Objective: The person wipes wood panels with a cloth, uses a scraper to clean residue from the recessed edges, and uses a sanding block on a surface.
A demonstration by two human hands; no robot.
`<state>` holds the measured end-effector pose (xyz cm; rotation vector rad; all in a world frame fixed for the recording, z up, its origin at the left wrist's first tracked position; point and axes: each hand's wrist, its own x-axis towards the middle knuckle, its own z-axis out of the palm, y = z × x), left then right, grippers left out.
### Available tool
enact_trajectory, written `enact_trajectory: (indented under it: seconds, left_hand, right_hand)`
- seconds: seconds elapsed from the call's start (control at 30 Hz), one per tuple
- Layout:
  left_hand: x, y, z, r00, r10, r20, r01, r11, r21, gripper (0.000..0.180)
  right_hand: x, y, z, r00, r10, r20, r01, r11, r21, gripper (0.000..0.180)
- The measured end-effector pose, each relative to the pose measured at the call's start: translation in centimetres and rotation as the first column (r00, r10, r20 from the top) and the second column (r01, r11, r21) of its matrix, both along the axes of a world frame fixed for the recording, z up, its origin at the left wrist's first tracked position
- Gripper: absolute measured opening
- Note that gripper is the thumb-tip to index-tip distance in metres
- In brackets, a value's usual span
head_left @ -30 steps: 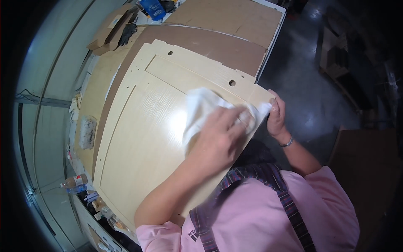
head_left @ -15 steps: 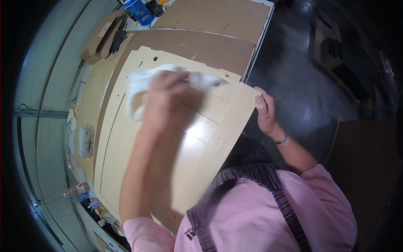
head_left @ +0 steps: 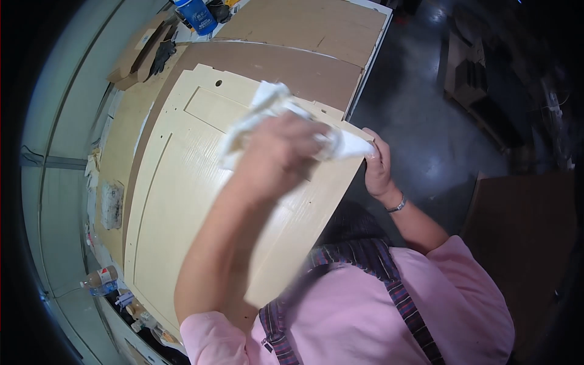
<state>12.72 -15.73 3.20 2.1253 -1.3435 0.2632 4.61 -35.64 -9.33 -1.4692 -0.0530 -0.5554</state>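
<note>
A cream panel (head_left: 182, 176) with routed grooves and small holes lies tilted across the workbench in front of me. My left hand (head_left: 283, 146) is closed on a crumpled white cloth (head_left: 258, 118), pressing it on the panel's upper right part; the hand is somewhat blurred. One end of the cloth trails to the panel's right corner. There my right hand (head_left: 378, 161) grips the panel edge, thumb on top and the other fingers partly hidden beyond the edge. A metal band circles the right wrist.
Brown board (head_left: 274, 67) covers the bench behind the panel. At the far left are a blue container (head_left: 198, 15), a dark glove (head_left: 163, 56) and an open cardboard box (head_left: 135, 58). Bottles (head_left: 100, 278) stand by the left edge. Stacked boards (head_left: 471, 79) rest on the floor at right.
My left hand has swept the white cloth rightward across the panel, toward the right corner. My right hand keeps its grip on the edge. The whole view has shifted slightly.
</note>
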Motion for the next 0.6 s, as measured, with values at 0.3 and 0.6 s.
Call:
enact_trajectory:
  seconds: [0.3, 0.6]
  left_hand:
    - [-0.8, -1.7, 0.8, 0.992, -0.057, -0.109, 0.069, 0.991, 0.111, 0.037]
    - [-1.4, -1.8, 0.8, 0.989, -0.095, -0.115, 0.105, 0.991, 0.087, 0.03]
  right_hand:
    - [-0.3, -0.3, 0.1, 0.998, 0.012, -0.062, -0.012, 1.0, 0.001, 0.04]
    - [-0.5, -2.3, -2.2, 0.978, 0.11, -0.179, -0.118, 0.992, -0.036, 0.044]
